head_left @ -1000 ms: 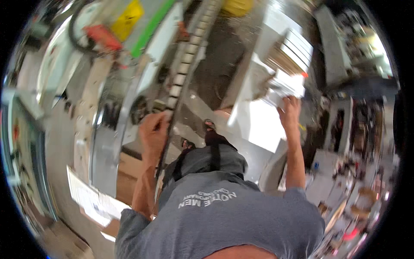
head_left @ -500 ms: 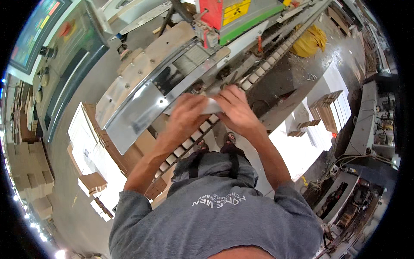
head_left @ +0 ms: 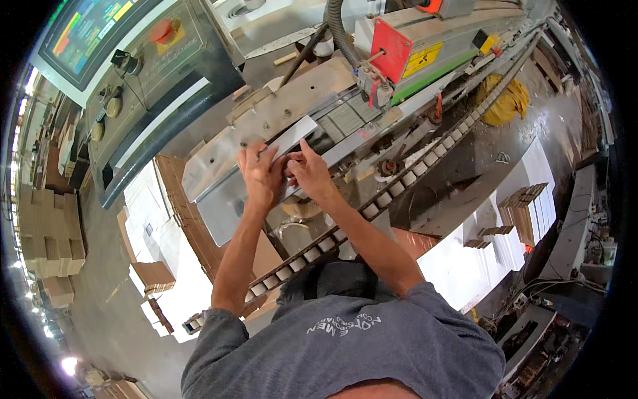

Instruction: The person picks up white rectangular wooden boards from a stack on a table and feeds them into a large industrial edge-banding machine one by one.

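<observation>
A flat white strip lies slanted over the bright metal plate of a machine. My left hand is at its near end, fingers bent around it. My right hand meets the left one there, its index finger against the strip's lower edge and the other fingers curled. The fingers hide the strip's near end. Beyond its far end is a ribbed metal bed, which leads toward a red guard plate.
A roller rail runs diagonally in front of me. A control panel with a screen and red button stands at far left. White panel stacks sit left, more white panels right. A yellow bag lies at far right.
Both hands have moved from over the roller rail, left and away from me, to the metal plate, bringing the white strip. My view has shifted, showing more of the control panel.
</observation>
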A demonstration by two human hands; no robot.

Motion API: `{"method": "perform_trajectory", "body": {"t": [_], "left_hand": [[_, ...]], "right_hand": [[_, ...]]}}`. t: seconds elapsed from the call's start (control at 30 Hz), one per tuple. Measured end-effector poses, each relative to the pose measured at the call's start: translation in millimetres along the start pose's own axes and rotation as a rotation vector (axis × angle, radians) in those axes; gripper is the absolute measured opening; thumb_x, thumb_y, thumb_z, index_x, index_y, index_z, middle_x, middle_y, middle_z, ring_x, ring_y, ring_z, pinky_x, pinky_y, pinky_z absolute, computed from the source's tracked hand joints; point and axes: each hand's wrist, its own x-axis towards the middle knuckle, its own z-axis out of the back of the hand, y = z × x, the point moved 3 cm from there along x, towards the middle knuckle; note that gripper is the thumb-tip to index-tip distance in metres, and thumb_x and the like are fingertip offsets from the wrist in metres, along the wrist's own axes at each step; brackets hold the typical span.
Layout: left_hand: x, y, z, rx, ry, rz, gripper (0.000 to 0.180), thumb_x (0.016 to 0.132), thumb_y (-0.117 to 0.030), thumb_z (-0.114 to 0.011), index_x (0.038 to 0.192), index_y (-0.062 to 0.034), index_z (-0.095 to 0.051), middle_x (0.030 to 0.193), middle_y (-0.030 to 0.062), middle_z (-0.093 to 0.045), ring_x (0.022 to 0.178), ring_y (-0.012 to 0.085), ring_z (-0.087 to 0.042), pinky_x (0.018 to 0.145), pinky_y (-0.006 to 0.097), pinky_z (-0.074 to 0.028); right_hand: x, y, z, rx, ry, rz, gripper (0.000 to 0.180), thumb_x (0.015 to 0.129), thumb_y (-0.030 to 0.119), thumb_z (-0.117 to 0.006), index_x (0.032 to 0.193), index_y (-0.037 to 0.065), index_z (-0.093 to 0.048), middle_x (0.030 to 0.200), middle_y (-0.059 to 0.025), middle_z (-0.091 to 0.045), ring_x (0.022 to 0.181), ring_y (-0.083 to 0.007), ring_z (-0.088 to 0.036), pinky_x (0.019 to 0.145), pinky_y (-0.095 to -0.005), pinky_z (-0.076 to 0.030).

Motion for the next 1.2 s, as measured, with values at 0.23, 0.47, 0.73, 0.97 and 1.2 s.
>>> {"method": "perform_trajectory", "body": {"t": [0.23, 0.47, 0.73, 0.97, 1.2], "left_hand": [[-17, 24, 15, -0.002, 0.060, 0.173, 0.027, 0.072, -0.007, -0.081, 0.098, -0.0048, -0.074, 0.091, 0.0105, -0.067, 0.086, 0.0298, -0.060, 0.079, 0.041, -0.049], [-9, 24, 7, -0.076, 0.073, 0.157, 0.019, 0.077, -0.007, -0.079, 0.095, -0.0025, -0.074, 0.088, 0.0127, -0.068, 0.082, 0.0334, -0.063, 0.075, 0.042, -0.051], [8, 12, -18, -0.090, 0.120, 0.099, 0.014, 0.079, -0.007, -0.077, 0.091, -0.0021, -0.072, 0.081, 0.0131, -0.065, 0.078, 0.0329, -0.063, 0.071, 0.041, -0.051], [34, -11, -59, -0.127, 0.136, 0.039, 0.009, 0.082, -0.010, -0.075, 0.086, -0.0035, -0.071, 0.078, 0.0134, -0.064, 0.072, 0.0346, -0.062, 0.065, 0.043, -0.050], [65, -39, -111, -0.135, 0.202, 0.023, 0.007, 0.082, -0.010, -0.073, 0.082, -0.0041, -0.069, 0.075, 0.0144, -0.062, 0.068, 0.0356, -0.060, 0.062, 0.044, -0.048]], "right_hand": [[9, 10, -8, -0.098, 0.029, -0.051, 0.067, 0.096, 0.011, -0.054, 0.149, -0.014, -0.020, 0.120, -0.0192, -0.059, 0.080, -0.0159, -0.066, 0.058, -0.0271, -0.059], [15, 9, -3, -0.176, -0.020, 0.090, 0.032, 0.096, 0.015, -0.054, 0.110, -0.013, -0.049, 0.083, -0.0107, -0.064, 0.065, -0.0126, -0.061, 0.054, -0.0285, -0.054], [33, 3, 19, -0.365, -0.180, 0.231, 0.015, 0.091, 0.010, -0.054, 0.090, -0.004, -0.051, 0.069, -0.0080, -0.061, 0.056, -0.0159, -0.059, 0.052, -0.0321, -0.048], [55, 10, 62, -0.395, -0.272, 0.267, 0.013, 0.090, 0.007, -0.058, 0.090, -0.004, -0.052, 0.077, -0.0112, -0.064, 0.062, -0.0158, -0.058, 0.057, -0.0316, -0.048], [68, 31, 111, -0.320, -0.316, 0.246, 0.041, 0.088, 0.009, -0.058, 0.120, -0.013, -0.046, 0.088, -0.0206, -0.068, 0.078, -0.0312, -0.067, 0.073, -0.0396, -0.053]]}}
